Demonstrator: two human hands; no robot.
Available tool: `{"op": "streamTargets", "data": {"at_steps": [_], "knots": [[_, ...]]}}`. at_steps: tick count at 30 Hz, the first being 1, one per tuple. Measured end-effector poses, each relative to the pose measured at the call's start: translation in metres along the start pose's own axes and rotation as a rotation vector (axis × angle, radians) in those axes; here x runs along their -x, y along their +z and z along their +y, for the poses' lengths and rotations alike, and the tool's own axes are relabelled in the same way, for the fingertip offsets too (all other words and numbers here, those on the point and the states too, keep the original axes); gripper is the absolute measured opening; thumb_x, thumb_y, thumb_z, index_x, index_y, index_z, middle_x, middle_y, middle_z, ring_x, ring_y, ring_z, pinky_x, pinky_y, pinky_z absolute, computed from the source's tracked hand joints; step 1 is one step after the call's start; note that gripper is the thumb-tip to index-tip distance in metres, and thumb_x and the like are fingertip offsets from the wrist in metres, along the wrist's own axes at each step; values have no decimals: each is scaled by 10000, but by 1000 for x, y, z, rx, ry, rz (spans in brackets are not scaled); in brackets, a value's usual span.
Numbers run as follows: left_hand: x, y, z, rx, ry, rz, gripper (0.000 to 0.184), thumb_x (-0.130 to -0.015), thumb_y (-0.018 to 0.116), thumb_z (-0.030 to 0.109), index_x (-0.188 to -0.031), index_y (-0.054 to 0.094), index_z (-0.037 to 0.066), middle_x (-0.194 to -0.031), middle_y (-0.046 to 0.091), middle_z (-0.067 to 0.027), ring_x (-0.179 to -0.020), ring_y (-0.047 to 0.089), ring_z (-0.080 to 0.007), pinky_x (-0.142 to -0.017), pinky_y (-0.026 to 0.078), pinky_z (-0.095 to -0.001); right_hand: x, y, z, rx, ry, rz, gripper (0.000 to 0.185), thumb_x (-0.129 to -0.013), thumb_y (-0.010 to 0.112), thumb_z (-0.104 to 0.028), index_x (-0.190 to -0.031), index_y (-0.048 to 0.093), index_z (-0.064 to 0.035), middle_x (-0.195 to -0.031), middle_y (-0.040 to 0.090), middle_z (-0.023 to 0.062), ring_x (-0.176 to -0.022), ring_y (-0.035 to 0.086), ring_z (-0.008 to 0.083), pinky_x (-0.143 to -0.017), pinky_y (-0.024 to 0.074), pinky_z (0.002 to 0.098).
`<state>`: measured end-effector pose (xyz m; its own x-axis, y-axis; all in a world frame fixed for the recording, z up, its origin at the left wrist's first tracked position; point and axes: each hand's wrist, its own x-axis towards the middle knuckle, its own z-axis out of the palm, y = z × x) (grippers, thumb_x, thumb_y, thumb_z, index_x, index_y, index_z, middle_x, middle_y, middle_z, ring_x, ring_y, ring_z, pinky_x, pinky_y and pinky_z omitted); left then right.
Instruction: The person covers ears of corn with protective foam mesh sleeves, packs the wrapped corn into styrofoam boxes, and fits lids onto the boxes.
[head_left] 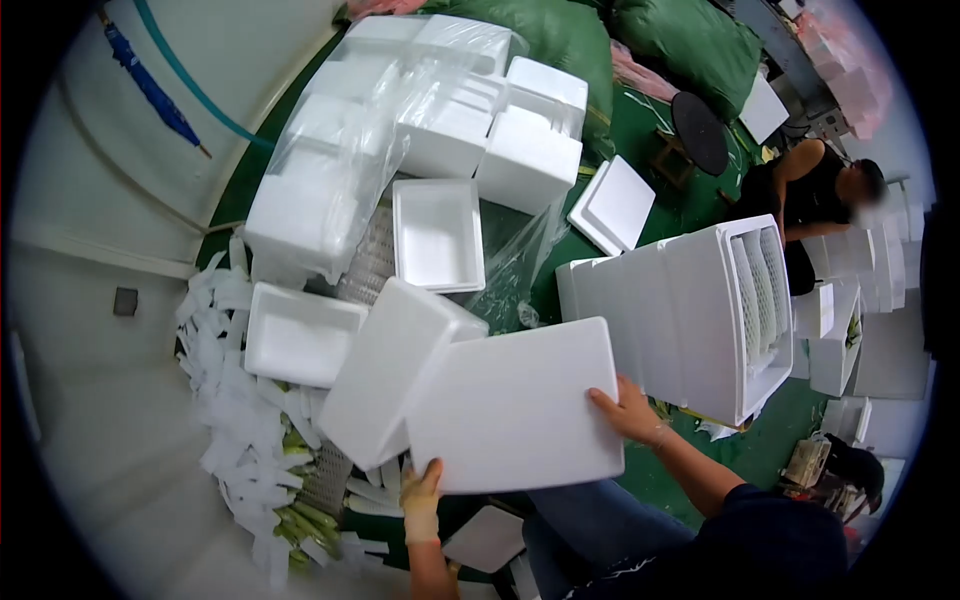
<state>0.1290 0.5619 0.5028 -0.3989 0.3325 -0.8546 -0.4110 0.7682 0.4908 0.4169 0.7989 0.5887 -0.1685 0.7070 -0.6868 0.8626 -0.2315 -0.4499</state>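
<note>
Between my two hands is a flat white foam lid (520, 405) with rounded corners, tilted in front of my legs. My left hand (422, 492) grips its lower left corner and seems to wear a pale glove or wrap. At the right edge, my right hand (628, 410) has its thumb on top and its other fingers mostly hidden underneath. Just left of the lid and partly behind it stands a tilted white foam box (395, 365). Open foam boxes lie beyond, one (440, 235) facing up and another (305, 335) at the left.
Plastic film (385, 110) covers stacked foam boxes at the back. White strips (230, 390) and green vegetables (305, 525) lie along the left wall. A stack of foam boxes (660, 305) stands at right. A person (800, 195) sits farther right, near a round black stool (700, 133).
</note>
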Motion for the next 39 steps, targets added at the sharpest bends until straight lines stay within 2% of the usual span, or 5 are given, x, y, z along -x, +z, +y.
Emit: {"op": "streamTargets", "data": {"at_steps": [8, 11, 17, 27, 39], "knots": [[42, 11, -12, -249, 292, -29, 672, -886, 487, 554, -1144, 561, -63, -1053, 646, -195, -993, 593, -358, -822, 470, -401, 37, -32, -44, 187, -336, 200, 576, -816, 640, -432, -1153, 531, 23, -1184, 511, 259, -1122, 459, 405, -960, 366, 458], [37, 5, -11, -259, -270, -147, 791, -858, 495, 609, -1323, 440, -29, -1240, 573, -178, -1090, 575, -314, -957, 411, -346, 44, -27, -75, -2, -86, -29, 565, -780, 668, -437, -1051, 546, 43, -976, 560, 256, -941, 527, 396, -849, 403, 483], [-22, 68, -65, 1079, -371, -649, 742, -922, 392, 582, -1450, 246, 81, -1463, 341, -84, -1357, 255, -218, -1129, 199, -386, 93, -19, -182, 388, -626, 87, 649, -719, 691, -416, -1085, 459, 67, -984, 513, 220, -906, 494, 364, -819, 376, 442], [-28, 19, -85, -1061, 987, 1, 550, -998, 364, 342, -1382, 290, -44, -1341, 460, -200, -1189, 495, -286, -1014, 388, -331, 62, -77, -156, 79, -320, -2, 562, -730, 681, -389, -958, 517, 97, -862, 599, 282, -795, 612, 375, -746, 484, 417], [-57, -13, 13, -493, 409, -331, 763, -871, 537, 477, -1429, 250, 43, -1458, 324, -159, -1301, 363, -339, -1062, 332, -361, 18, -32, -91, -279, -92, -247, 533, -723, 683, -326, -1036, 549, 83, -900, 651, 199, -811, 640, 273, -765, 511, 340]]}}
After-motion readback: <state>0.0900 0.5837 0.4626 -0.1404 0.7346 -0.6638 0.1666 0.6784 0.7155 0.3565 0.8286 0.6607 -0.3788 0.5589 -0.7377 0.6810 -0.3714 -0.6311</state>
